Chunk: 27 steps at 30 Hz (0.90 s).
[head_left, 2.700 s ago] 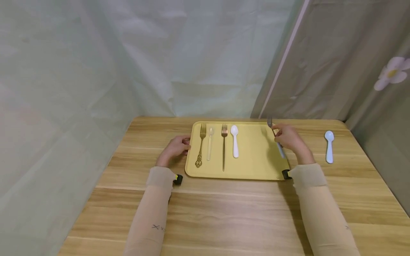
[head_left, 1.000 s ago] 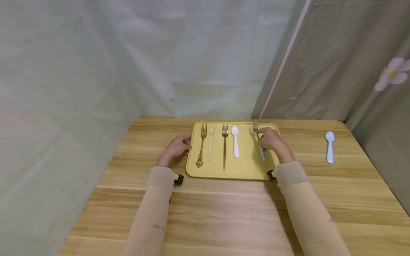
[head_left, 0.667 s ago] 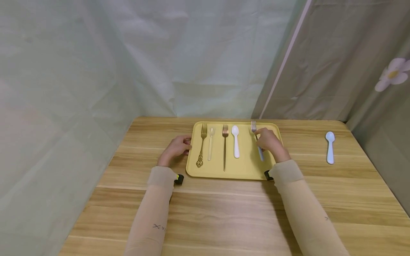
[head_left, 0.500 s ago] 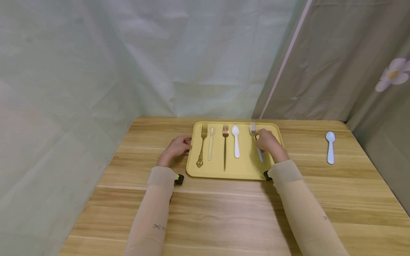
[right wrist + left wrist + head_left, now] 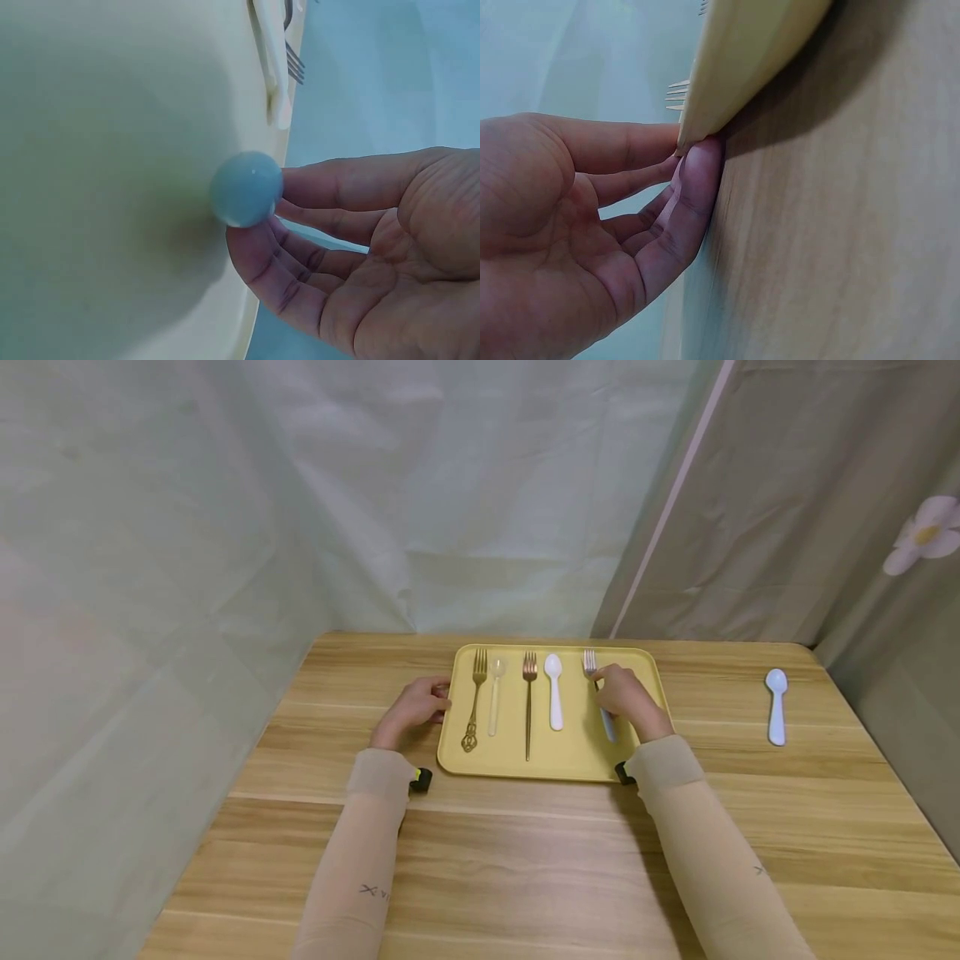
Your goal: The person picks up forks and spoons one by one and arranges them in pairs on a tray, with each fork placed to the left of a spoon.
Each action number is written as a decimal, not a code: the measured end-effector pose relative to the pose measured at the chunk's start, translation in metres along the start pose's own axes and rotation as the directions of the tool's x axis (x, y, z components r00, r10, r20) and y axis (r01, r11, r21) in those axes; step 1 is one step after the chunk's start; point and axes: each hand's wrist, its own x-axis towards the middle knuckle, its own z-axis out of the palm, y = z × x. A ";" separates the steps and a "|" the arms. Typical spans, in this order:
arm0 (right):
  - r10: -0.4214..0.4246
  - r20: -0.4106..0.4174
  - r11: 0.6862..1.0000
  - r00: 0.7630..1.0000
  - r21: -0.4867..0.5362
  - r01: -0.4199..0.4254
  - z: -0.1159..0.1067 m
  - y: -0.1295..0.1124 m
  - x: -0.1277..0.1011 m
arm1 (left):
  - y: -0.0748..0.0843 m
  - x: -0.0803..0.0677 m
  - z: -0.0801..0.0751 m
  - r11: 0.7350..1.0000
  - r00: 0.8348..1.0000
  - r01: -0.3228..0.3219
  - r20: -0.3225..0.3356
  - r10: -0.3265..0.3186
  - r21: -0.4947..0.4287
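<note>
We had our right hand pinching the blue-handled fork, handle between thumb and fingers, over the tray beside the white spoon | left hand, fingers relaxed, touched the tray's left edge.

The right hand lies over a blue-handled fork on the yellow tray; the tines stick out beyond the fingers, the handle end shows just below them. Beside those fingers, towards the other hand, lie a white spoon, a copper fork, a clear spoon and a gold fork. The left hand touches the tray's edge with its fingers. A pale blue spoon lies on the table, well apart from the right fingers.
</note>
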 end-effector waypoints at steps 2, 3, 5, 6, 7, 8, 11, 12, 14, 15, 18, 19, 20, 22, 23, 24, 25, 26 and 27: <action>0.001 0.000 1.000 1.000 -0.005 -0.001 0.001 0.000 0.001 | 0.000 0.000 0.000 1.000 1.000 0.002 0.001 -0.002 0.004; -0.001 0.001 1.000 1.000 -0.005 0.001 0.002 0.001 0.001 | 0.000 0.000 0.000 1.000 1.000 0.001 0.001 -0.001 0.005; -0.002 0.006 1.000 1.000 -0.007 0.002 0.003 0.001 0.002 | -0.001 0.000 0.000 1.000 1.000 -0.005 0.001 0.005 0.012; 0.000 0.009 1.000 1.000 -0.005 0.000 0.004 0.002 0.002 | 0.000 0.000 0.000 1.000 1.000 -0.011 0.001 0.011 0.016; -0.001 0.012 1.000 1.000 -0.006 0.001 0.004 0.002 0.003 | 0.000 0.000 0.000 1.000 1.000 -0.015 0.000 0.015 0.018; -0.003 0.013 1.000 1.000 -0.008 0.003 0.004 0.002 0.003 | 0.000 0.000 0.000 1.000 1.000 -0.021 -0.001 0.021 0.022; -0.006 0.011 1.000 1.000 -0.003 0.006 0.005 0.002 0.002 | 0.002 -0.001 0.000 0.999 1.000 -0.029 -0.005 0.029 0.028; -0.008 0.014 1.000 1.000 -0.002 0.008 0.005 0.003 0.002 | 0.002 -0.001 0.000 0.999 1.000 -0.029 -0.007 0.029 0.028; -0.013 0.014 1.000 1.000 0.005 0.013 0.005 0.003 0.002 | 0.002 -0.001 0.000 0.999 1.000 -0.031 -0.006 0.031 0.024; -0.016 0.014 1.000 1.000 0.011 0.016 0.004 0.003 0.002 | 0.002 -0.001 0.000 0.999 0.999 -0.032 -0.005 0.032 0.022; -0.032 0.014 0.999 0.999 0.017 0.031 0.005 0.004 0.002 | 0.002 -0.001 0.000 0.999 0.999 -0.036 0.002 0.036 0.017; -0.036 0.010 0.999 0.999 0.018 0.036 0.005 0.004 0.002 | 0.002 -0.001 0.000 0.999 0.999 -0.037 0.003 0.037 0.016; -0.039 0.010 0.999 0.999 0.018 0.038 0.005 0.004 0.002 | 0.002 -0.001 0.000 0.999 0.999 -0.038 0.003 0.038 0.018; -0.038 0.006 0.999 0.999 0.015 0.038 0.006 0.003 0.003 | 0.002 0.000 0.000 0.999 0.999 -0.033 0.003 0.033 0.019; -0.035 0.003 0.999 0.999 0.009 0.035 0.006 0.003 0.003 | 0.001 0.000 0.000 0.999 1.000 -0.031 0.001 0.031 0.018; -0.029 0.004 1.000 1.000 0.007 0.029 0.006 0.002 0.003 | 0.002 0.000 0.000 0.999 1.000 -0.029 -0.001 0.029 0.019; -0.024 0.003 1.000 1.000 0.004 0.024 0.005 0.002 0.003 | 0.002 0.000 0.000 0.999 1.000 -0.027 -0.002 0.027 0.020; -0.019 0.004 1.000 1.000 0.002 0.019 0.005 0.001 0.003 | 0.002 -0.001 0.000 0.999 1.000 -0.027 -0.003 0.027 0.020; -0.016 0.004 1.000 1.000 0.001 0.016 0.005 0.001 0.004 | 0.002 -0.001 0.000 0.999 1.000 -0.027 -0.003 0.027 0.020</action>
